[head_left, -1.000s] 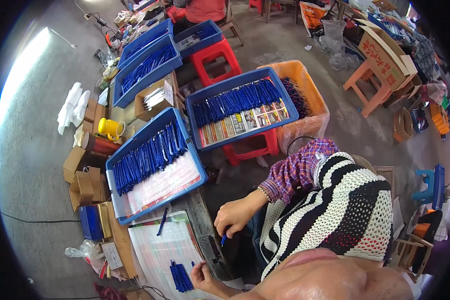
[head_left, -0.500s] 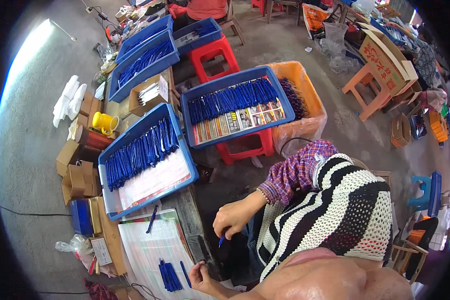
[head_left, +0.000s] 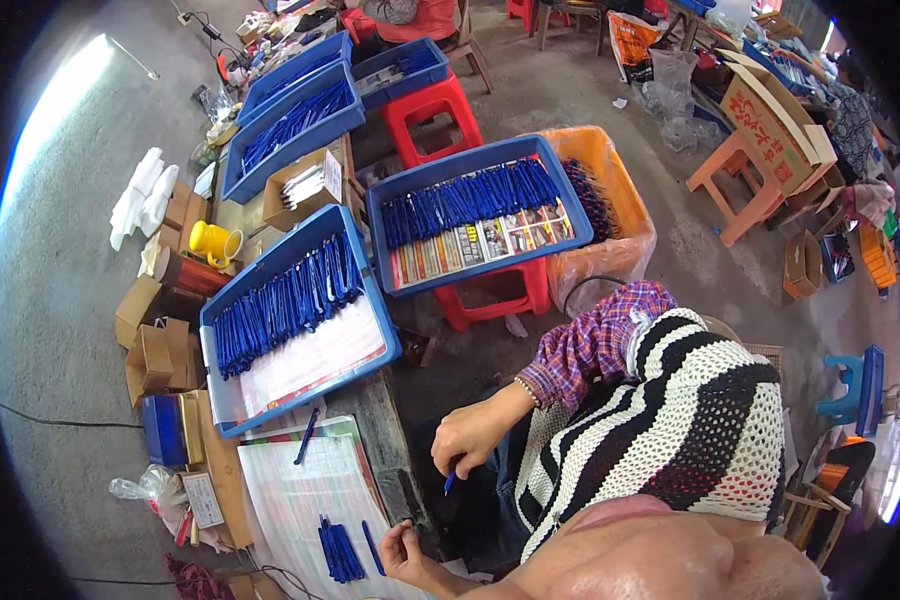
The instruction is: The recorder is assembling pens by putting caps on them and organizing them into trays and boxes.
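Note:
My right hand (head_left: 467,438), in a plaid sleeve with a beaded bracelet, is closed round a blue pen (head_left: 450,481) beyond the table's edge. The pen's lower end points down. At the paper's near edge is my left hand (head_left: 406,556), its fingers curled with the thumb and index close together; whatever they may hold is hidden. Next to it a single blue pen (head_left: 373,547) lies on the paper sheets (head_left: 295,495), beside a small bunch of blue pens (head_left: 340,552). Another blue pen (head_left: 307,437) lies farther up the sheets.
A blue tray (head_left: 395,345) of lined-up blue pens stands on the table beyond the papers. Another blue tray (head_left: 380,240) rests on a red stool (head_left: 500,297) beside an orange bin (head_left: 635,220). Cardboard boxes (head_left: 150,360) and a yellow mug (head_left: 213,241) line the far table side.
My right hand has shifted slightly right, and the pen's angle in its fingers has changed a little. The left hand and the pens on the paper look the same.

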Tool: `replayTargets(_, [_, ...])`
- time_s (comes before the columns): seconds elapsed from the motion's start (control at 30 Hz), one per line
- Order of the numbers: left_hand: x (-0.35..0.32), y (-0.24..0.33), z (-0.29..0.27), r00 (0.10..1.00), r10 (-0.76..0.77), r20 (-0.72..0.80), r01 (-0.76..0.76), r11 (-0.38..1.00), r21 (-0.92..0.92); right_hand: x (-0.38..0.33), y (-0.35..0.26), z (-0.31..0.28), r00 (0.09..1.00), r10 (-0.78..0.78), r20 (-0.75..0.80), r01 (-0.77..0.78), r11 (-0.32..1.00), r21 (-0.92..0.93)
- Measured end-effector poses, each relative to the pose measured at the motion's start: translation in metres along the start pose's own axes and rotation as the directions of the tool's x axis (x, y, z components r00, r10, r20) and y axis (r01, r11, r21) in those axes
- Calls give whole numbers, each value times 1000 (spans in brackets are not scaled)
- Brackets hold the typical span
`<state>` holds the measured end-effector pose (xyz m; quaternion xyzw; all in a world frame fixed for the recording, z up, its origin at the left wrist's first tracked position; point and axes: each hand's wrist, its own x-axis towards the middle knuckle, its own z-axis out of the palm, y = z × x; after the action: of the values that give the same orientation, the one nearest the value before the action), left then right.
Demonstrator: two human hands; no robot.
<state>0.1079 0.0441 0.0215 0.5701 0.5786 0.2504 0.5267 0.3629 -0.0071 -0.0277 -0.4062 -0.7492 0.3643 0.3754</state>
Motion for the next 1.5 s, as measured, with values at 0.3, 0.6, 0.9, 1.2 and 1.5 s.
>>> replayTargets(0.3, [1, -13, 2, 999, 22, -40, -28, 987, -156, 2, 1, 3, 1000, 14, 19, -14, 1000, 0])
replayTargets(0.6, [14, -42, -11, 996, 85, 18, -85, 996, -39, 3, -2, 5, 999, 30, 34, -31, 1000, 3])
replayTargets(0.9, [20, -43, -2, 966, 252, 55, -242, 960, -140, 5, -5, 0, 1000, 1, 10, -1, 1000, -3])
replayTargets(1.2, [-11, -23, -6, 982, 156, -106, -168, 980, -111, 26, -8, 6, 987, -158, -17, 159, 984, 84])
replayTargets(1.5, [-20, -38, -10, 998, 61, -32, -69, 885, -461, 58, -15, 18, 973, -228, 48, 230, 973, -39])
